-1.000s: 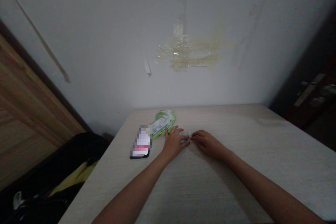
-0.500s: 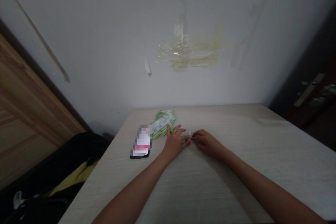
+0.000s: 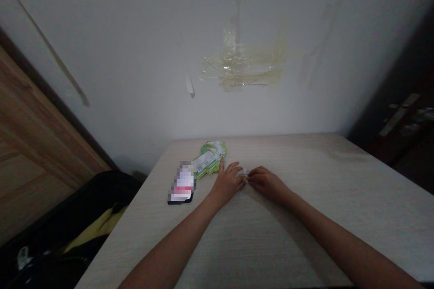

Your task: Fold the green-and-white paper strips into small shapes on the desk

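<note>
Pinching a small pale piece (image 3: 242, 173) between left hand (image 3: 228, 183) and right hand (image 3: 267, 183)

A grey-white wall (image 3: 135, 54) fills the upper half of the view. A patch of yellowed tape residue (image 3: 242, 65) sits on it above the middle of the scene. Below the wall, a pale wood-grain tabletop (image 3: 339, 189) runs from the wall's foot towards the camera. A brown wooden panel (image 3: 30, 144) stands at the far left. Below it, beside the tabletop's left edge, lies a black bag (image 3: 84, 207) with a strip of yellow showing inside. At the right edge there is a dark door (image 3: 420, 76) with a metal handle (image 3: 400, 115).

Both bare forearms reach from the bottom of the frame and converge over the middle of the tabletop. A phone (image 3: 183, 184) lies flat near the left edge, screen up, well left of the hands. Just beyond it, a fanned stack of green packets (image 3: 210, 158) lies towards the wall, and the left hand's raised thumb comes close to the stack's near corner.

The left hand rests palm down with its fingers curled in narrow, their tips closed on the small pale piece. The right hand mirrors it, knuckles up, its fingertips nipping the same piece from the other side. The piece sits low at the tabletop between the two sets of fingertips. It is too small and blurred to tell what it is.
</note>
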The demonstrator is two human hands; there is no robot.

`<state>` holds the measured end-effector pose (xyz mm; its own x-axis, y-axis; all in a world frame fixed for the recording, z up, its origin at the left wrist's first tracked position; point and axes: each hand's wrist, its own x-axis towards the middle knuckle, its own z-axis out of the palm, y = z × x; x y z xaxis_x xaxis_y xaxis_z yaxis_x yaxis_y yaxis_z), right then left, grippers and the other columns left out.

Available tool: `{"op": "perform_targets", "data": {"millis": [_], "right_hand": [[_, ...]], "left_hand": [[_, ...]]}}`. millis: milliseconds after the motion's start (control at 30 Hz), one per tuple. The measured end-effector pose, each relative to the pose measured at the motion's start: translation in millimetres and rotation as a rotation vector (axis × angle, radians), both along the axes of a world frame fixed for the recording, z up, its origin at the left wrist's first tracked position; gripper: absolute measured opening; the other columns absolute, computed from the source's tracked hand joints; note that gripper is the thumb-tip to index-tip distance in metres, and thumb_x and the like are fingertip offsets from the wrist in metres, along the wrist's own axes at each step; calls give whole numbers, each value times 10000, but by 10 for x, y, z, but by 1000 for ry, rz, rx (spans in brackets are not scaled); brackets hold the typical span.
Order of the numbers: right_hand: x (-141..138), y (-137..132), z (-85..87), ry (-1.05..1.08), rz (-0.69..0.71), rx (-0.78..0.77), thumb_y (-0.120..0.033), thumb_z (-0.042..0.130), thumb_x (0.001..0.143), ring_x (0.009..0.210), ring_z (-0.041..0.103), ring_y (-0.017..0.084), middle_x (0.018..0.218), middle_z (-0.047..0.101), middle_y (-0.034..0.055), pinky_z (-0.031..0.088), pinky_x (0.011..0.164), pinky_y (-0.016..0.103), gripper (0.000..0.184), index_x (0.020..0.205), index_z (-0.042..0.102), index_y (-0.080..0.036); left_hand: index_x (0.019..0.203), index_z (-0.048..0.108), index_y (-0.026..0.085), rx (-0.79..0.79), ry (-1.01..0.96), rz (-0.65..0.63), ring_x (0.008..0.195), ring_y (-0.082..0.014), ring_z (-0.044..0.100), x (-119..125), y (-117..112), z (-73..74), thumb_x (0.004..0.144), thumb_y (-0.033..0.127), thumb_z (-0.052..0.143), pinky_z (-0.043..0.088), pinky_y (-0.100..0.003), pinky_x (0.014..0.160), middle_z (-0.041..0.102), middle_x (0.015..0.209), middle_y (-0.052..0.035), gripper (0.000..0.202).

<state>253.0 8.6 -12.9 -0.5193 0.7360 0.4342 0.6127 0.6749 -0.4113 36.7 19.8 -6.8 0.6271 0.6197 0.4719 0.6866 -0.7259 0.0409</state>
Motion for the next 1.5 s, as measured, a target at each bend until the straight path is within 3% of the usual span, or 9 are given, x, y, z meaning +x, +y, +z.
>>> {"op": "perform_targets", "data": {"millis": [233, 533, 1033, 1500], "right_hand": [[-20, -11, 7, -7, -19, 13, -301, 568, 909, 998, 599, 198, 1026, 686, 79, 498, 886, 346, 193, 979, 730, -225], [-40, 0, 20, 11, -49, -16, -281, 572, 904, 976, 594, 201, 992, 684, 78, 496, 876, 343, 178, 938, 734, -216], [-53, 47, 3, 98, -68, -96, -278, 588, 888, 931, 608, 198, 922, 698, 70, 491, 856, 351, 164, 882, 741, -220], [-69, -4, 31, 30, -75, -51, -331, 571, 906, 936, 574, 201, 947, 656, 67, 471, 848, 338, 197, 1010, 688, -210]], "left_hand": [[994, 713, 304, 2, -20, 9, 1294, -241, 452, -7, 33, -42, 917, 344, 572, -15, -627, 1150, 639, 1219, -23, 165], [1004, 724, 342, -130, -70, 49, 1299, -245, 441, -25, 70, -25, 886, 355, 620, 38, -623, 1147, 631, 1241, -10, 158], [1020, 721, 356, -208, -85, 52, 1325, -255, 400, -55, 90, -26, 886, 434, 597, 80, -613, 1132, 598, 1282, -20, 198], [1003, 726, 332, -202, -104, 42, 1288, -234, 439, -54, 70, -3, 904, 322, 591, 67, -592, 1143, 638, 1229, -13, 167]]}}
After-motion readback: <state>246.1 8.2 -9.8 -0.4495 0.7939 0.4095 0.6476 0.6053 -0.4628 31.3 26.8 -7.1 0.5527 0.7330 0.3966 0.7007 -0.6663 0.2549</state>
